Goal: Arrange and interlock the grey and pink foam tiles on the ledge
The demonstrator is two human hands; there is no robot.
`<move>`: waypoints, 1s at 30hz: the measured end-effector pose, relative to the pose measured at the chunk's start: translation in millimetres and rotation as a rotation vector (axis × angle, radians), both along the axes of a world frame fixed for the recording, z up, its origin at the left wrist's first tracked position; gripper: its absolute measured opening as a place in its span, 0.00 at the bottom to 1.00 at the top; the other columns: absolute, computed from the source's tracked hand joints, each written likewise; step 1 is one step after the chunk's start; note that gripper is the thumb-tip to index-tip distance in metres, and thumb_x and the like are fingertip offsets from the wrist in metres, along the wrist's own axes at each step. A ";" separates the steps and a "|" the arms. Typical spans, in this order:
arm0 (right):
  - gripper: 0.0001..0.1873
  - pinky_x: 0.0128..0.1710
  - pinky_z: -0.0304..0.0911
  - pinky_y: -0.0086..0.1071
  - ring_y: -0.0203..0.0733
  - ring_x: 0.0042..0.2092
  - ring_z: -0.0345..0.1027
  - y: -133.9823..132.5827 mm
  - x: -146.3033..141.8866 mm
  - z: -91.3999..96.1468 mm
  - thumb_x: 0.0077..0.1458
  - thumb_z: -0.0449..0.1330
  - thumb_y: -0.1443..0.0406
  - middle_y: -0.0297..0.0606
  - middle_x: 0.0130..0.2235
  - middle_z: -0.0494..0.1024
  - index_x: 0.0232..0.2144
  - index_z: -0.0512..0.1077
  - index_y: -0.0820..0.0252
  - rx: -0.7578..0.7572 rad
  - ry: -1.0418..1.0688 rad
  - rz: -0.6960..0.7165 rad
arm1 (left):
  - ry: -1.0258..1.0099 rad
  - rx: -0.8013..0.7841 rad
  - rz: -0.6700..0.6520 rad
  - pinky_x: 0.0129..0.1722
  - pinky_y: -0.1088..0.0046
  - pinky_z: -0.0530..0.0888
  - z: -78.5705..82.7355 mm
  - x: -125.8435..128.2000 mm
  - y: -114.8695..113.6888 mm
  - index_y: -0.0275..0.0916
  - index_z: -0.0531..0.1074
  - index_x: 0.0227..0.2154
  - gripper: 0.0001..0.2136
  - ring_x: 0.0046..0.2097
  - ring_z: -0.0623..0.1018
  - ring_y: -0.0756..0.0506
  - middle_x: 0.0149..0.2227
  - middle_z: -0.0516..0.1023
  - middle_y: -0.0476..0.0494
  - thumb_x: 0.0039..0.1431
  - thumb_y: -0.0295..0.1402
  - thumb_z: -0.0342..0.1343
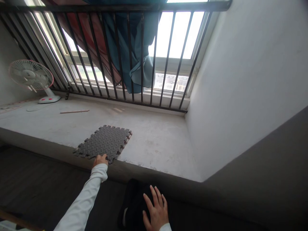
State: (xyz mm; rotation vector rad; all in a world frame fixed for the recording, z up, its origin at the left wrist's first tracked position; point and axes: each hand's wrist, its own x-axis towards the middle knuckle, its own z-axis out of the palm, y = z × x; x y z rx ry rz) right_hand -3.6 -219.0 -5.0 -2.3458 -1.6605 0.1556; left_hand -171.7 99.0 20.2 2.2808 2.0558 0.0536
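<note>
A grey foam floor mat [103,141] with jigsaw edges and a raised tread pattern lies on the white window ledge [158,144]; its near edge juts out past the ledge's front. My left hand [99,159] grips that near edge, fingers closed round it. More than one layer seems to show along the mat's right side, but I cannot tell how many. Lower down, my right hand [157,207] rests on my dark-clothed knee [137,199], fingers spread and holding nothing.
A white and pink electric fan [32,77] stands at the ledge's left end. Nearby lies a thin reddish stick [74,111]. Dark metal railings [130,54] run before the window and its blue and red curtains [141,72]. A white wall [231,86] bounds the ledge on the right.
</note>
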 end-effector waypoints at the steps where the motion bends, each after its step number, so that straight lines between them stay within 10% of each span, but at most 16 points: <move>1: 0.27 0.56 0.43 0.49 0.51 0.61 0.41 -0.3 1.2 0.3 0.48 0.53 0.57 0.28 0.62 0.46 0.53 0.56 0.37 -0.007 0.003 0.010 | 0.001 -0.012 0.017 0.40 0.71 0.67 0.1 0.4 -0.8 0.40 0.69 0.41 0.15 0.42 0.71 0.43 0.40 0.68 0.38 0.52 0.31 0.45; 15: 0.28 0.56 0.44 0.48 0.49 0.61 0.40 -5.4 6.6 24.7 0.51 0.52 0.56 0.28 0.63 0.41 0.55 0.51 0.34 -0.015 0.131 0.101 | 0.018 -0.017 -0.139 0.42 0.72 0.65 3.8 13.2 1.7 0.40 0.68 0.43 0.15 0.42 0.71 0.43 0.40 0.70 0.38 0.51 0.32 0.46; 24: 0.30 0.56 0.42 0.50 0.50 0.62 0.37 -8.2 4.6 33.3 0.51 0.51 0.55 0.30 0.64 0.37 0.56 0.48 0.37 -0.031 0.135 0.125 | -0.236 -0.011 -0.401 0.39 0.72 0.67 14.4 149.7 -80.3 0.38 0.71 0.34 0.11 0.39 0.72 0.45 0.37 0.72 0.40 0.49 0.34 0.48; 30: 0.32 0.55 0.41 0.55 0.54 0.60 0.41 -9.8 6.1 22.8 0.48 0.52 0.54 0.36 0.62 0.49 0.56 0.50 0.41 -0.055 0.185 0.114 | -0.366 -0.389 -1.046 0.52 0.72 0.62 4.9 238.5 -169.3 0.40 0.69 0.44 0.18 0.51 0.68 0.46 0.49 0.70 0.42 0.48 0.29 0.51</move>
